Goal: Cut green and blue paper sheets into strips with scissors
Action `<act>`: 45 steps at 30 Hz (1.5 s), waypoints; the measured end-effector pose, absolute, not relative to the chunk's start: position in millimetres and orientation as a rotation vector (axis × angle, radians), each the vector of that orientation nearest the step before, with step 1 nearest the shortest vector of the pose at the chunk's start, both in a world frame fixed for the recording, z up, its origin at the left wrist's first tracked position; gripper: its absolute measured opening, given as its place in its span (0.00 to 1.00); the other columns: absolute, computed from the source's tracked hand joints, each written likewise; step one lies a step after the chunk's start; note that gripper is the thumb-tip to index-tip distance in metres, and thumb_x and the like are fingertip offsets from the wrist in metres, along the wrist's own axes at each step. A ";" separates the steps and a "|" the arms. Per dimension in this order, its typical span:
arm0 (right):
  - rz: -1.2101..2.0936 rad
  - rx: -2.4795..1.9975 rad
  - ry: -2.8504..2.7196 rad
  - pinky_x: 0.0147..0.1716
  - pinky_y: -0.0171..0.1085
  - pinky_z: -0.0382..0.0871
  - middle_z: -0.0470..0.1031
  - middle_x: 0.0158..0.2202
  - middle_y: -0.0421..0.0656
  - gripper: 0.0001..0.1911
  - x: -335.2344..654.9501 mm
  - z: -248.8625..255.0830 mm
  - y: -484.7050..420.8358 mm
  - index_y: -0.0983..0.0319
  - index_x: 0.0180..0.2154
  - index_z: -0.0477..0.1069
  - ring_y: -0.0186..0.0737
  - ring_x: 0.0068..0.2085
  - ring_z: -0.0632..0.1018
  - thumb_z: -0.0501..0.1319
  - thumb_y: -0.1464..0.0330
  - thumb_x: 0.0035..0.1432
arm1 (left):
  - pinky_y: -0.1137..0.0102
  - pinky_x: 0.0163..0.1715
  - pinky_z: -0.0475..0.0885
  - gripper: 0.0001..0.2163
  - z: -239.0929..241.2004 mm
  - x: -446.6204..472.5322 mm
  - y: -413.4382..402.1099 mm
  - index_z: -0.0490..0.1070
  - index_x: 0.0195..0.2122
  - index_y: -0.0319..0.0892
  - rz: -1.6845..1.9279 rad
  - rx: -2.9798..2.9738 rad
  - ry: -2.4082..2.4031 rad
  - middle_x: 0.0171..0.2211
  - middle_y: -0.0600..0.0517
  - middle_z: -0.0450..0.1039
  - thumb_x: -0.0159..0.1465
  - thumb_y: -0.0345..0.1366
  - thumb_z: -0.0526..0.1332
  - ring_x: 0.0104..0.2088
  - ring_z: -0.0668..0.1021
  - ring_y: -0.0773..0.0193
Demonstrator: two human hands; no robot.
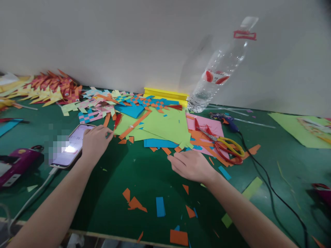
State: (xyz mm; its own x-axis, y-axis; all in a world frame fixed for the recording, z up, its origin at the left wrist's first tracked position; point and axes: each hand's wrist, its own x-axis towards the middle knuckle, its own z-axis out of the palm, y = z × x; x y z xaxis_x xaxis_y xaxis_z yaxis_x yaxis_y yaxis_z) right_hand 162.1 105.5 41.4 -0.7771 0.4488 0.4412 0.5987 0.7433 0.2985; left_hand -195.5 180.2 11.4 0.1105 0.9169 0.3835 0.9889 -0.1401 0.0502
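My left hand [97,139] is closed in a pinch beside the phone [73,146]. Its fingertips come up to the lower end of a red tassel [118,120]; whether they grip it is unclear. Low over the green table, my right hand [190,166] has its fingers curled in, hiding anything inside them. Just beyond the right hand lie light green paper sheets [165,125] and blue paper [157,143]. Scissors with red and yellow handles [227,148] rest on orange strips and a pink sheet [218,128] to its right.
Woven paper pieces [139,100] and finished paper fish [57,89] line the wall. A water bottle [219,69] stands by a yellow holder [165,93]. At right lies a glue gun [224,120] with its black cord. Scraps like this orange piece [178,237] litter the near table.
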 end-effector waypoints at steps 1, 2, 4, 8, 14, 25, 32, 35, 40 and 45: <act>-0.623 -0.825 -2.595 0.22 0.39 0.49 0.71 0.22 0.36 0.13 164.7 39.2 105.2 0.61 0.32 0.72 0.31 0.22 0.66 0.52 0.74 0.67 | 0.61 0.42 0.63 0.11 11.1 -195.1 180.0 0.74 0.31 0.44 -0.497 -2.173 -1.887 0.32 0.48 0.77 0.68 0.37 0.55 0.38 0.79 0.53; -0.631 -0.837 -2.587 0.22 0.39 0.49 0.71 0.21 0.36 0.14 167.1 36.8 105.3 0.61 0.31 0.72 0.32 0.21 0.66 0.52 0.74 0.67 | 0.61 0.42 0.63 0.10 10.9 -194.3 179.7 0.73 0.31 0.44 -0.511 -2.182 -1.870 0.33 0.48 0.77 0.67 0.36 0.56 0.38 0.79 0.53; -0.643 -0.857 -2.570 0.21 0.40 0.49 0.70 0.20 0.36 0.14 171.4 32.2 106.3 0.61 0.30 0.72 0.32 0.20 0.67 0.53 0.75 0.66 | 0.61 0.41 0.64 0.08 10.7 -190.9 178.7 0.71 0.30 0.44 -0.537 -2.217 -1.819 0.33 0.48 0.77 0.67 0.36 0.57 0.37 0.79 0.53; -0.663 -0.894 -2.527 0.20 0.40 0.51 0.72 0.21 0.36 0.12 178.3 23.2 110.2 0.62 0.31 0.74 0.32 0.20 0.68 0.55 0.75 0.65 | 0.62 0.41 0.65 0.10 12.2 -178.7 175.6 0.69 0.32 0.44 -0.567 -2.335 -1.653 0.32 0.49 0.78 0.70 0.36 0.54 0.36 0.79 0.55; -0.684 -1.021 -2.409 0.25 0.39 0.62 0.79 0.27 0.42 0.10 186.3 15.2 118.7 0.62 0.35 0.76 0.37 0.27 0.75 0.56 0.75 0.65 | 0.61 0.43 0.67 0.15 13.5 -160.2 172.2 0.73 0.32 0.44 -0.590 -2.530 -1.336 0.34 0.50 0.80 0.74 0.39 0.52 0.38 0.79 0.56; -0.496 -1.309 -2.362 0.62 0.56 0.64 0.79 0.57 0.54 0.19 195.0 -2.7 127.9 0.64 0.54 0.73 0.52 0.58 0.77 0.52 0.62 0.71 | 0.52 0.59 0.69 0.15 11.9 -152.8 171.0 0.77 0.50 0.38 -0.564 -2.650 -0.989 0.53 0.41 0.77 0.74 0.36 0.52 0.58 0.76 0.49; -0.312 -1.444 -2.437 0.65 0.69 0.55 0.73 0.62 0.57 0.26 195.5 -11.3 126.2 0.64 0.56 0.72 0.61 0.64 0.72 0.50 0.53 0.71 | 0.46 0.67 0.61 0.17 8.5 -147.5 168.6 0.71 0.61 0.45 -0.465 -2.642 -0.964 0.70 0.41 0.57 0.75 0.41 0.53 0.70 0.61 0.45; -0.270 -1.388 -2.448 0.67 0.68 0.52 0.76 0.60 0.54 0.23 195.8 -7.2 125.8 0.63 0.54 0.72 0.59 0.62 0.75 0.51 0.55 0.71 | 0.45 0.69 0.57 0.20 7.2 -146.8 167.9 0.65 0.66 0.48 -0.472 -2.651 -0.955 0.73 0.42 0.51 0.75 0.43 0.54 0.72 0.56 0.44; -0.196 -1.255 -2.459 0.66 0.66 0.57 0.82 0.52 0.52 0.18 197.1 1.3 124.1 0.61 0.55 0.72 0.55 0.56 0.80 0.56 0.60 0.69 | 0.46 0.71 0.51 0.27 5.8 -145.5 168.2 0.56 0.71 0.46 -0.480 -2.669 -0.970 0.74 0.43 0.48 0.74 0.47 0.55 0.74 0.51 0.45; -0.128 -1.044 -2.512 0.54 0.54 0.74 0.83 0.49 0.49 0.15 197.0 5.9 122.1 0.59 0.53 0.72 0.47 0.52 0.82 0.56 0.63 0.69 | 0.47 0.72 0.46 0.32 2.2 -146.5 170.6 0.52 0.73 0.41 -0.425 -2.736 -0.908 0.70 0.42 0.59 0.74 0.54 0.51 0.74 0.53 0.48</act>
State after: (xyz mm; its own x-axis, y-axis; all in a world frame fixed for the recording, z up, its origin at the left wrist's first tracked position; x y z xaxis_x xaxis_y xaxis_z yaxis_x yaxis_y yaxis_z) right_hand 197.0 122.1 5.9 -0.6325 0.6577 0.4091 0.6958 0.7145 -0.0729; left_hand -146.5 170.6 2.2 0.7663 0.5447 0.3408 0.6105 -0.7826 -0.1216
